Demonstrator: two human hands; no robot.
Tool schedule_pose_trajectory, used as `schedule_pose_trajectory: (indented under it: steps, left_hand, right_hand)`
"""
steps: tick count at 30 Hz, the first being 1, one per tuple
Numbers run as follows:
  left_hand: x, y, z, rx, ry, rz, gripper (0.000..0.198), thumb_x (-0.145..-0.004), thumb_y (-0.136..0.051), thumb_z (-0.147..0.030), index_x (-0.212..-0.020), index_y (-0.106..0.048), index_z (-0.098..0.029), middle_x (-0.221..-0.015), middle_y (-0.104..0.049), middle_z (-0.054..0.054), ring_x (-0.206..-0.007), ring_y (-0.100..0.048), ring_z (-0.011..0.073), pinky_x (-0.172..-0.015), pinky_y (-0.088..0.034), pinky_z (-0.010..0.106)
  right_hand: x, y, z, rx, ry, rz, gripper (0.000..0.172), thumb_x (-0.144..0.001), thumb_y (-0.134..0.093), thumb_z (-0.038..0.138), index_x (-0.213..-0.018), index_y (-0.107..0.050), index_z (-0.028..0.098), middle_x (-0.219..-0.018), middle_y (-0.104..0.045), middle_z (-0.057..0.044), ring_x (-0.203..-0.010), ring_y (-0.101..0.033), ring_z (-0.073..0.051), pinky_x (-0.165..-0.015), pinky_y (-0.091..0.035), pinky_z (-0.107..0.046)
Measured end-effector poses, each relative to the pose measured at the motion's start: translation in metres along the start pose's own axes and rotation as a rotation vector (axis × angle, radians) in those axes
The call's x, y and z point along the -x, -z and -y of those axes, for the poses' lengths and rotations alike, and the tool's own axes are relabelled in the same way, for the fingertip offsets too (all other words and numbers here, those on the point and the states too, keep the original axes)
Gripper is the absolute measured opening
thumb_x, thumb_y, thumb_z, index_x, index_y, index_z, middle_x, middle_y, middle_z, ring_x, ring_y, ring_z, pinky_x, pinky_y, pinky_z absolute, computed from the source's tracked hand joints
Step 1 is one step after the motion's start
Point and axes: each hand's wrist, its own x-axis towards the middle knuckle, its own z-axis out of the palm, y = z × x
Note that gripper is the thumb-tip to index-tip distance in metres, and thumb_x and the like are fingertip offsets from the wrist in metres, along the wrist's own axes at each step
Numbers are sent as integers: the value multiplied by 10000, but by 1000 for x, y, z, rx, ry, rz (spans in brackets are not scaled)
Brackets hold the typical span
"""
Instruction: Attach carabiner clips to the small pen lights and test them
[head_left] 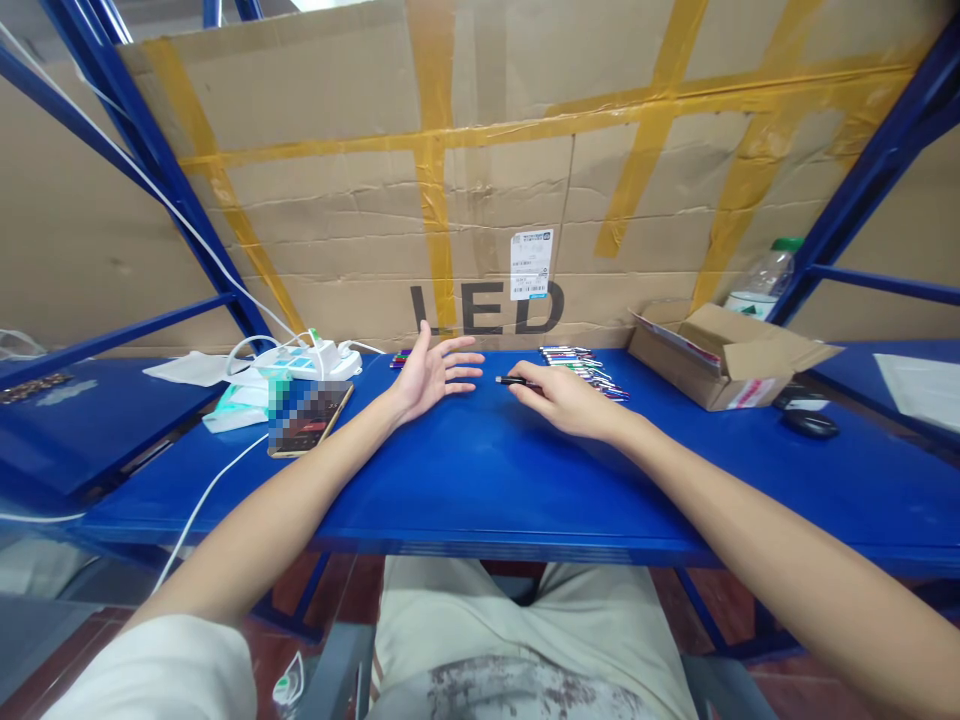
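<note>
Over the blue table, my right hand (553, 398) is closed round a black pen (513, 380), whose end pokes out to the left past my fingertips. My left hand (433, 378) is open to its left, palm turned inward and fingers spread, with nothing in it. Behind my right hand lies a row of pens (592, 366) in several colours, partly covered by the hand. A smaller group of pens (400, 359) shows just behind my left hand, mostly hidden by it.
A phone (315, 420), a green-and-white packet (244, 400) and a white power strip (304, 358) with cables lie at left. An open cardboard box (724, 350), a black mouse (810, 424) and a bottle (765, 278) stand at right. A large cardboard sheet (337, 230) closes the back.
</note>
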Motion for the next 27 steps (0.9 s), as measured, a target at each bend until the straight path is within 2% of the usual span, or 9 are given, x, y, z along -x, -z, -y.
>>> schedule_pose_trajectory:
  steps: [5, 11, 27]
  left_hand:
    - [-1, 1, 1, 33, 0, -7, 1042, -987, -130, -920, -1558, -566, -166, -1494, -683, 219, -1312, -697, 369, -1017, -620, 483]
    - [-3, 2, 4, 99, -11, 7, 1005, -999, -181, -911, -1531, -585, -161, -1446, -703, 221, -1231, -722, 353, -940, -631, 444]
    - [-2, 3, 4, 140, -14, 15, 958, -1015, -220, -891, -1491, -622, -163, -1389, -732, 206, -1169, -738, 328, -898, -623, 409]
  right_hand:
    - [0, 0, -2, -11, 13, 15, 271, -1117, -473, 360, -1217, -688, 230, -1203, -805, -111, -1049, -752, -290, -925, -535, -394]
    - [0, -1, -3, -10, -36, 17, 249, -1107, -509, 369, -1197, -696, 231, -1124, -821, -96, -958, -756, -272, -854, -533, -365]
    - [0, -1, -2, -26, -40, 12, 248, -1093, -551, 384, -1177, -736, 242, -1059, -826, -83, -919, -748, -264, -848, -533, -352]
